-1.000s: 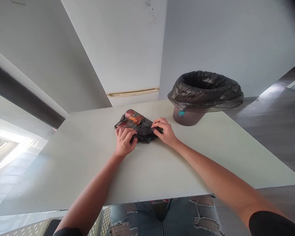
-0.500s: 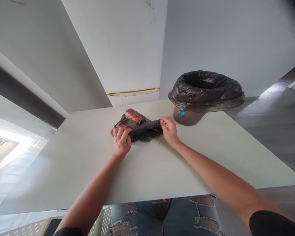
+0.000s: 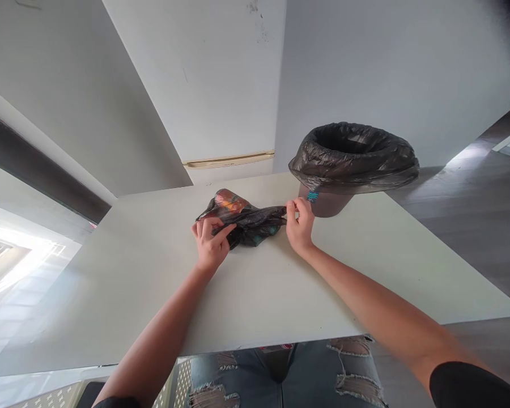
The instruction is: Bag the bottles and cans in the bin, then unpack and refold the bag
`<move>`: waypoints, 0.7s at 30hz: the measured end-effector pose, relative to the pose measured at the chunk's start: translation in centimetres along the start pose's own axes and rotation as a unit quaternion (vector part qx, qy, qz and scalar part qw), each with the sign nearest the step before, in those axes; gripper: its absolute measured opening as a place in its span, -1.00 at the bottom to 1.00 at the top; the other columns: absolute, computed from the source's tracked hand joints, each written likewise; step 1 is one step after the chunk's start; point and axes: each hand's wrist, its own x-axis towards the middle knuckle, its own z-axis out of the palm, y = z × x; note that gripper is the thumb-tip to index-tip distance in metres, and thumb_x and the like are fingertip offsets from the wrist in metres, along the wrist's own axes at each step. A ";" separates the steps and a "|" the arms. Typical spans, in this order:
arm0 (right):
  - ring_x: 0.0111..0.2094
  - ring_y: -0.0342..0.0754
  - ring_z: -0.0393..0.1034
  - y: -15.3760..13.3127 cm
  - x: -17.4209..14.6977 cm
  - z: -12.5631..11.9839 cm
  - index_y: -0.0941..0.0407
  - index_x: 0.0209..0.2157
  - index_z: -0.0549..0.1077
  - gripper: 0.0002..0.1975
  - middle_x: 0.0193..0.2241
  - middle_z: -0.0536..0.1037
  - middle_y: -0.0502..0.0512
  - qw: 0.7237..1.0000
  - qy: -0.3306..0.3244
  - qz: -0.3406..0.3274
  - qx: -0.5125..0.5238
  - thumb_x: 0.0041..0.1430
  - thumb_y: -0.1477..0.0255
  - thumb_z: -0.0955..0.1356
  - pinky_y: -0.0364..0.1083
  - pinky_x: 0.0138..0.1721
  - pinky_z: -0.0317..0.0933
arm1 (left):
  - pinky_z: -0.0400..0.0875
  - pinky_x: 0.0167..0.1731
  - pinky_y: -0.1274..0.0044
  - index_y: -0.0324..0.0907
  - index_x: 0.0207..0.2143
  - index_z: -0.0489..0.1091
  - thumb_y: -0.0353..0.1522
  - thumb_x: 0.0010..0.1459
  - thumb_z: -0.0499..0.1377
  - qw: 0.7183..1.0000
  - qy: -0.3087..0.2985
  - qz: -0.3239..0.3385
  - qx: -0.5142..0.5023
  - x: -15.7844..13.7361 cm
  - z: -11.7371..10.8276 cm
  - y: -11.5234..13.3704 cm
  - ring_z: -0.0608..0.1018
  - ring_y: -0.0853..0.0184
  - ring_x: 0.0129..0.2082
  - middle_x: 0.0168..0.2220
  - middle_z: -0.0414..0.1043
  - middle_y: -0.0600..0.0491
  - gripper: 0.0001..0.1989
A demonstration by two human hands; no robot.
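Note:
A thin black plastic bag [image 3: 261, 221] lies on the white table, with something red and orange [image 3: 230, 202] showing through its far left part. My left hand [image 3: 211, 243] is closed on the bag's near left side, its thumb reaching right across the plastic. With thumb and fingers pinched, my right hand [image 3: 300, 225] grips the bag's right end, pulled out to a narrow strip. What the bag holds is mostly covered by the plastic and cannot be made out.
Behind my right hand stands a brown bin [image 3: 334, 203] lined with a black bag [image 3: 357, 164] folded over its rim. A white fridge [image 3: 229, 85] is beyond the white table's [image 3: 263, 300] far edge. A grey wall [image 3: 386, 68] rises behind the bin.
My right hand has moved slightly right, drawing the bag's end out longer and tighter. My left thumb has stretched out to the right over the plastic.

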 end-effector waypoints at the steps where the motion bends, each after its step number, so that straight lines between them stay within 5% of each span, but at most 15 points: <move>1: -0.22 0.11 0.35 -0.4 -0.1 -0.3 0.02 -0.36 0.38 -0.65 -0.33 0.53 0.16 0.999 -0.009 -0.051 0.002 0.54 0.23 0.20 0.12 -0.09 0.20 | 0.21 -0.08 0.24 0.10 -0.03 0.66 -0.68 0.15 0.11 1.000 -0.009 -0.013 0.006 0.0 0.0 0.1 0.45 0.19 -0.22 -0.18 0.44 -0.07 -0.42; 5: -0.21 0.08 0.45 -1.8 -1.0 -0.6 0.00 -0.29 0.51 -0.77 -0.26 0.63 0.12 0.939 -0.218 -0.262 0.042 0.48 0.30 0.30 0.17 -0.02 0.19 | 0.24 -0.04 0.23 0.05 0.22 0.55 -0.66 0.09 0.10 0.997 -0.045 -0.045 0.032 0.1 -0.1 0.4 0.47 0.15 -0.18 -0.11 0.44 -0.10 -0.28; 9: 0.01 0.09 0.48 -2.5 -1.9 0.5 -0.06 -0.06 0.59 -0.83 0.01 0.68 0.06 0.857 -0.392 -0.334 0.028 0.49 0.29 0.33 0.18 0.07 0.18 | 0.25 0.03 0.17 -0.01 0.16 0.56 -0.53 0.13 0.21 0.996 -0.075 -0.046 0.007 0.3 -0.4 0.8 0.49 0.09 -0.12 -0.07 0.48 -0.12 -0.45; 13: 0.06 0.11 0.42 -2.6 -2.0 1.1 -0.05 0.16 0.53 -0.71 0.12 0.64 0.12 0.847 -0.396 -0.351 -0.045 0.54 0.36 0.27 0.17 0.02 0.12 | 0.24 0.03 0.17 -0.04 -0.21 0.59 -0.42 0.25 0.31 0.998 -0.052 -0.034 0.012 0.4 -0.2 0.8 0.50 0.12 -0.15 -0.17 0.54 -0.06 -0.90; 16: -0.08 0.09 0.38 -2.5 -1.8 1.0 0.02 0.14 0.54 -0.71 -0.09 0.67 0.17 0.847 -0.376 -0.364 -0.092 0.54 0.35 0.27 0.14 -0.10 0.07 | 0.24 -0.02 0.21 -0.07 -0.24 0.54 -0.41 0.32 0.27 0.999 -0.027 -0.042 0.020 0.2 0.0 0.6 0.50 0.14 -0.17 -0.18 0.53 -0.07 -0.93; 21: -0.19 0.07 0.29 -2.0 -1.2 0.8 0.09 -0.21 0.58 -0.70 -0.33 0.56 0.14 0.832 -0.364 -0.397 -0.136 0.54 0.28 0.27 0.12 -0.15 0.02 | 0.24 -0.05 0.23 -0.11 -0.21 0.50 -0.37 0.42 0.17 0.994 0.008 -0.092 0.058 -0.2 -0.1 0.0 0.48 0.16 -0.17 -0.16 0.47 -0.11 -0.88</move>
